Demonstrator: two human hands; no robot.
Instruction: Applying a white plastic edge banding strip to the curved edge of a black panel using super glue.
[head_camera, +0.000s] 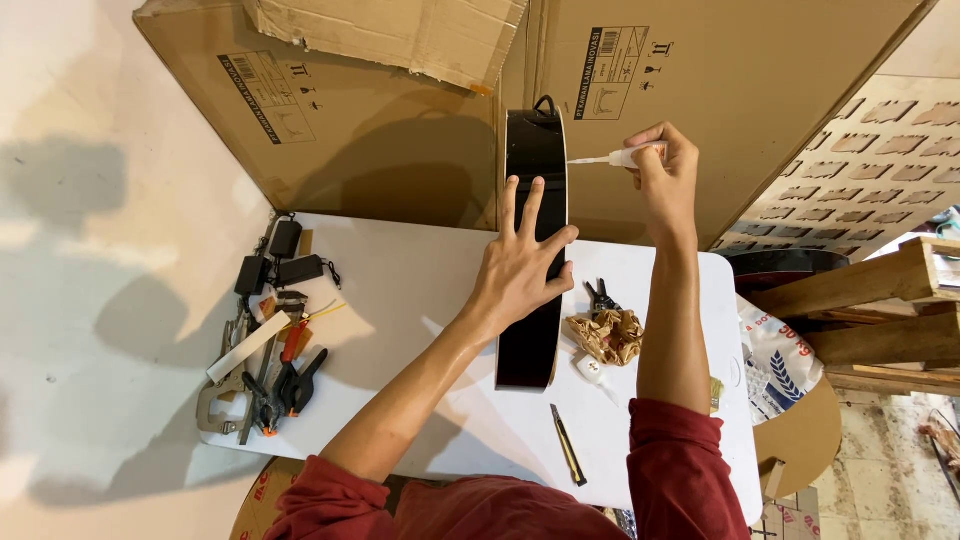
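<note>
A glossy black curved body with a pale edge binding (532, 150), likely an instrument shell, stands on its side on the white table (410, 290). My left hand (522, 260) lies flat against its black face with the fingers spread. My right hand (665, 170) holds a small glue tube (625, 157) whose thin nozzle points left at the pale edge near the top of the body.
Clamps, pliers and black adapters (268, 340) lie piled at the table's left end. Crumpled brown paper (607, 335), a small bottle (592, 370) and a utility knife (567, 445) lie to the right. Large cardboard sheets (380, 130) stand behind; wooden planks (880, 300) are at right.
</note>
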